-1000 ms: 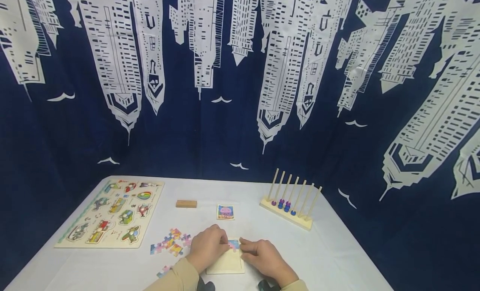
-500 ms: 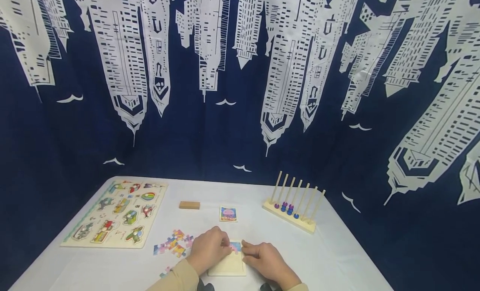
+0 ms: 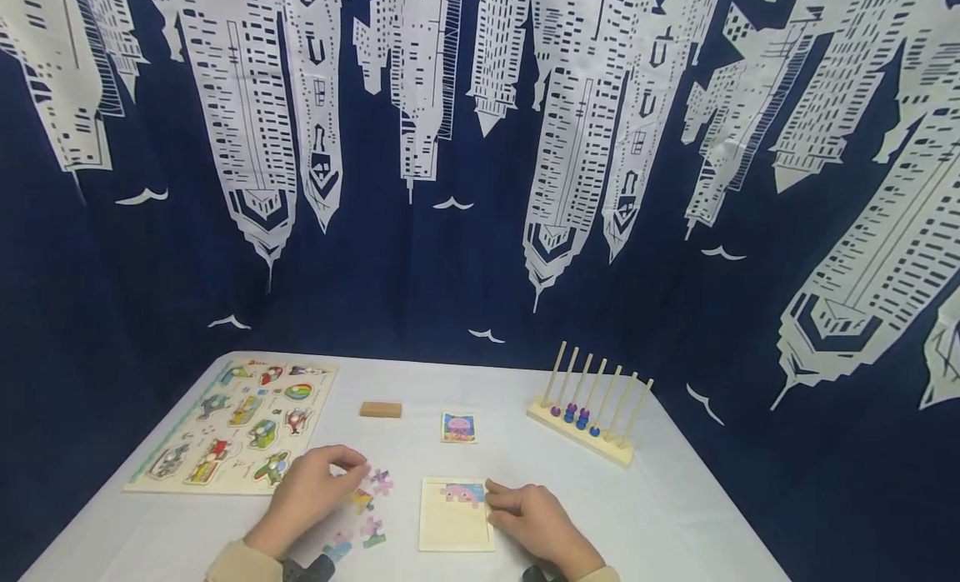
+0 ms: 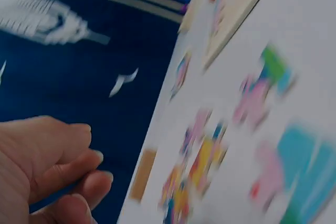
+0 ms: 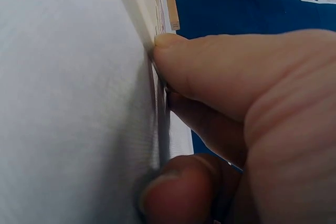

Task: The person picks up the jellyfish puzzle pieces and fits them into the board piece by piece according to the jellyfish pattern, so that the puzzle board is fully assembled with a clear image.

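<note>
On the white surface (image 3: 637, 515), the right grip (image 3: 542, 524) is resting, partly spread, against the right edge of one near-middle puzzle tray (image 3: 453, 532); slipping could be jarring its joined pieces (image 3: 463, 493). The left grip (image 3: 311, 490) is hovering left, loosely curled, seemingly holding nothing; passing low could be scattering loose jigsaw pieces (image 3: 372, 530). Also showing: one shape puzzle board (image 3: 243, 484) far left, one seven-peg bead stand (image 3: 581, 434) far right, one wooden block (image 3: 381, 409), one picture card (image 3: 458, 428); partly hidden pieces are resisting counting.
</note>
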The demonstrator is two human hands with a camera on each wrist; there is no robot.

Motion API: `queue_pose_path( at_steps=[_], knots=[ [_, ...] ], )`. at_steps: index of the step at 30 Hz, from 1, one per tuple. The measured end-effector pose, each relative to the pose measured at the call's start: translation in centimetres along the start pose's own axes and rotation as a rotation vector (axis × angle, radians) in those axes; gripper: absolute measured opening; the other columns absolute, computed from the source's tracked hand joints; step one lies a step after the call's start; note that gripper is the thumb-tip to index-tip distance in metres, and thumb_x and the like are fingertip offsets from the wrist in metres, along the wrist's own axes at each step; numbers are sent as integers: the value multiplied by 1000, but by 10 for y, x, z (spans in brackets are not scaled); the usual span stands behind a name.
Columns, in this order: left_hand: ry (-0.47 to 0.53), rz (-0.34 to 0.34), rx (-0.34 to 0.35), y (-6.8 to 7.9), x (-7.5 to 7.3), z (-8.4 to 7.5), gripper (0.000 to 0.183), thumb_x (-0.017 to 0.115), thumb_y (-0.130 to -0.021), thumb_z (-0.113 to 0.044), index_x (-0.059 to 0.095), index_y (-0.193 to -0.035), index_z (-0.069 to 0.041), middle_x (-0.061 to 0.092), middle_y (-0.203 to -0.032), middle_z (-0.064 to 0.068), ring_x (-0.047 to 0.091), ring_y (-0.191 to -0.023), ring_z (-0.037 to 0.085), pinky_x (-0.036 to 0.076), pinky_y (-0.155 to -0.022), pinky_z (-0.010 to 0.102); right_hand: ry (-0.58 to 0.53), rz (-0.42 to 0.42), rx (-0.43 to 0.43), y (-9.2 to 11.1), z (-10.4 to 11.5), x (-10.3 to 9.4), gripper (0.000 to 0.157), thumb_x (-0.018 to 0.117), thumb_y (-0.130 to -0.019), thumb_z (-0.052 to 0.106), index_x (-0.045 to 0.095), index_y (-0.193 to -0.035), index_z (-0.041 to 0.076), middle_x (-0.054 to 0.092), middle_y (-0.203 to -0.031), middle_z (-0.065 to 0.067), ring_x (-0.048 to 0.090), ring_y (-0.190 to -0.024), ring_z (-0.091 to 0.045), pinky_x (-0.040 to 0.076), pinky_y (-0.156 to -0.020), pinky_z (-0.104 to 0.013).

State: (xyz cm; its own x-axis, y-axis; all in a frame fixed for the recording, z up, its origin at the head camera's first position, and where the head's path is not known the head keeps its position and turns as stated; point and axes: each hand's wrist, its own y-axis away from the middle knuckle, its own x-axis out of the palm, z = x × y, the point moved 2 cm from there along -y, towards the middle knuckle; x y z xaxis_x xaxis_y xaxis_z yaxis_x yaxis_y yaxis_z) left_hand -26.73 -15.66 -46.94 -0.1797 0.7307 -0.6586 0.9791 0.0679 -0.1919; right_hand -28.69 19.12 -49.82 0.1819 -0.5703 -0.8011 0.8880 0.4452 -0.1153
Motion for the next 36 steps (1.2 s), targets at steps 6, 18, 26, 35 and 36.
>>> queue_pose_path(
  at_steps=[6,18,26,35,36],
  knots=[
    [51,-53,-105,-6,-26,33,19,76,-92,-33,78,-104,-17,75,-103,-2,63,-90,13,47,-75,32,1,6,18,0,-2,-2,33,76,-91,33,77,-119,16,67,-136,2,64,-127,-29,46,-107,-57],
    [26,170,-10,6,-19,32,13,85,-84,-29,74,-84,-21,69,-81,-7,58,-78,14,46,-68,30,-8,2,8,-1,-2,-2,32,76,-91,32,77,-118,16,67,-136,1,64,-127,-29,45,-107,-58],
    [11,396,96,13,-12,34,29,91,-73,-35,70,-84,-19,64,-73,-4,57,-68,17,44,-62,29,-12,-2,7,0,-2,-2,32,77,-90,31,77,-118,16,67,-136,0,64,-127,-30,45,-106,-58],
    [-42,424,146,18,-8,31,29,91,-73,-34,66,-80,-21,62,-74,-5,55,-68,15,43,-60,28,-38,-9,7,2,1,-1,31,76,-91,30,77,-119,16,68,-136,1,64,-127,-30,44,-107,-58],
    [-54,406,138,17,-8,30,29,90,-74,-35,66,-80,-22,62,-73,-6,55,-68,14,43,-60,28,-35,-11,7,1,1,-1,30,76,-91,29,77,-119,16,68,-136,1,64,-127,-30,44,-107,-58]
  ],
)
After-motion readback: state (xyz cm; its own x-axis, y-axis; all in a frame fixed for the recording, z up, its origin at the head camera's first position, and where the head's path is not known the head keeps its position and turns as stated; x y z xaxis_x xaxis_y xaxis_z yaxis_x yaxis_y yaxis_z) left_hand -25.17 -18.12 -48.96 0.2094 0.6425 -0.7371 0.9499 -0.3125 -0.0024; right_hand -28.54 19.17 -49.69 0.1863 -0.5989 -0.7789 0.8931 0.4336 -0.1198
